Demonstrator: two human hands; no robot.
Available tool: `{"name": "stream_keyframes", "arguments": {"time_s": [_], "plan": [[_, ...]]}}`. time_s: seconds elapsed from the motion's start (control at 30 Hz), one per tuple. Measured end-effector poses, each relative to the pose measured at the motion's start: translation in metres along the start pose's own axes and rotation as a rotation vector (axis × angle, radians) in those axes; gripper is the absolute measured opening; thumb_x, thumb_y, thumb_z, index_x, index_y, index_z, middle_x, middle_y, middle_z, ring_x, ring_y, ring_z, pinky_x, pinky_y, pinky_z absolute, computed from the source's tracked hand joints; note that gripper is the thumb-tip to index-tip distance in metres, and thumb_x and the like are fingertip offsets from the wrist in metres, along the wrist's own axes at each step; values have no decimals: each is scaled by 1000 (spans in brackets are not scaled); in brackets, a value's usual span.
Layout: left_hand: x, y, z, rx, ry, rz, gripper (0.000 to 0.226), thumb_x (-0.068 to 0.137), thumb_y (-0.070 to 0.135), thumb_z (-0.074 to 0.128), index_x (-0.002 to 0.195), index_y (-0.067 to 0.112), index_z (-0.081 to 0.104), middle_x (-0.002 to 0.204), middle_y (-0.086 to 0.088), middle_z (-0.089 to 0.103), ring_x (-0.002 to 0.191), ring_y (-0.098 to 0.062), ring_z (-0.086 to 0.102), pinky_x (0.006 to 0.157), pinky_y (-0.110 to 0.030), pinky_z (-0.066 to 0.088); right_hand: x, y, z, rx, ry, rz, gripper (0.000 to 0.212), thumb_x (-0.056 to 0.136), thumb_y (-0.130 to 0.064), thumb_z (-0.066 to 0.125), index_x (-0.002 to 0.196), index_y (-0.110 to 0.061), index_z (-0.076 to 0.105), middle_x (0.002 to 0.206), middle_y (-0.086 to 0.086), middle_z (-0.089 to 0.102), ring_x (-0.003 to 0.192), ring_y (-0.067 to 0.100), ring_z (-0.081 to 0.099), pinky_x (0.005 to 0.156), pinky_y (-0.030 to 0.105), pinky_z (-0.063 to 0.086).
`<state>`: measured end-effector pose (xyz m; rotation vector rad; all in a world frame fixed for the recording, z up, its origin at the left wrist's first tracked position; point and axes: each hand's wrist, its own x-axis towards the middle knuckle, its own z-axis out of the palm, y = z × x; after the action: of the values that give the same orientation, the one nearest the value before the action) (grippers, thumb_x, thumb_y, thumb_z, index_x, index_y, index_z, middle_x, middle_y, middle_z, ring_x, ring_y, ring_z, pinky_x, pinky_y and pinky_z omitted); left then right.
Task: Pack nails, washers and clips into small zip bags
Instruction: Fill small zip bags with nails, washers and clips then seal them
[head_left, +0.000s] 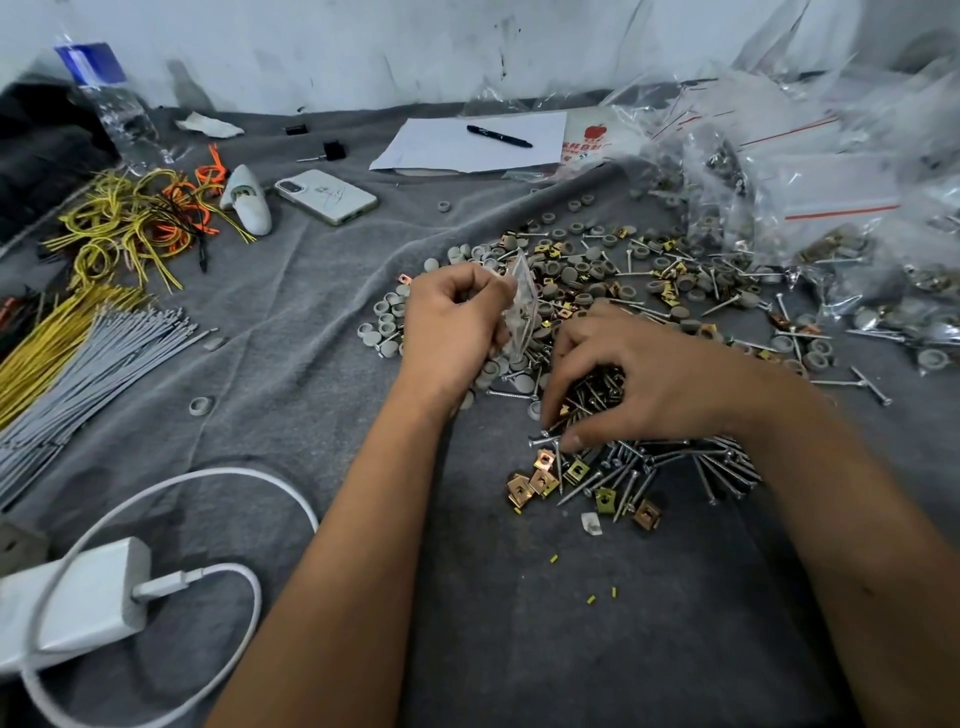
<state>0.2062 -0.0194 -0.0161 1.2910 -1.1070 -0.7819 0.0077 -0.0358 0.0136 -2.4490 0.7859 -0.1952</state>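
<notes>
At frame centre the left hand (451, 317) pinches a small clear bag (521, 299), held upright above the grey washers (387, 317). Just right of it, the right hand (631, 379) curls its fingers into the nails (670, 460), gripping some. Brass clips (543, 475) lie just below. Filled bags (810, 208) pile up at upper right on the grey cloth (291, 322).

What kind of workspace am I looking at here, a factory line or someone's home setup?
Likely an informal home or small-workshop packing spot: loose hardware lies on a grey blanket against a scuffed wall, filled zip bags are heaped at right, and a phone lies nearby.
</notes>
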Motion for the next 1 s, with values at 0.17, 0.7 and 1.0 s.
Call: {"name": "stream_keyframes", "arguments": {"time_s": [0.17, 0.7, 1.0], "plan": [[0, 1, 2, -13, 0, 10, 35, 93, 16, 69, 59, 22, 62, 47, -3, 56, 38, -11, 46, 44, -19, 37, 2, -5, 3, -53, -35, 19, 21, 76, -50, 83, 95, -44, 75, 106, -14, 51, 113, 9, 39, 103, 41, 37], [-3, -3, 5, 134, -61, 41, 27, 96, 16, 68, 71, 5, 65, 53, -7, 58, 41, -14, 48, 48, -23, 35, 9, -3, 3, 122, 738, -57, 10, 92, -11, 73, 100, -15, 77, 93, -11, 70, 87, 3, 65, 80, 18, 52], [-5, -2, 8, 198, -104, 83, 26, 95, 18, 71, 72, 5, 67, 53, -6, 60, 47, -19, 52, 56, -28, 40, 10, -2, 8, 56, 810, 9, 12, 84, -11, 81, 93, -14, 73, 82, -5, 70, 74, 5, 67, 69, 22, 58]]}}
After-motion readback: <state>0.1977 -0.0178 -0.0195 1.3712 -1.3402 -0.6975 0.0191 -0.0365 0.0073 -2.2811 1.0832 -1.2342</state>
